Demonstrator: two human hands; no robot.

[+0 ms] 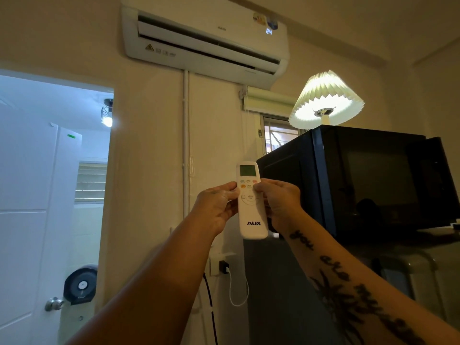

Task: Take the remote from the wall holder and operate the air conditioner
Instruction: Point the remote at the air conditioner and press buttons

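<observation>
My left hand and right hand cover the remote's sides; its button labels are too small to read.

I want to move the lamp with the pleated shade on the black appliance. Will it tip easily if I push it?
Probably yes. The lamp carries a wide pleated shade on a thin stem, so it looks top-heavy. Its base is hidden behind the top edge of the black appliance, so its footing cannot be judged. The shade looks like thin folded material, likely light and easy to dent.
</observation>
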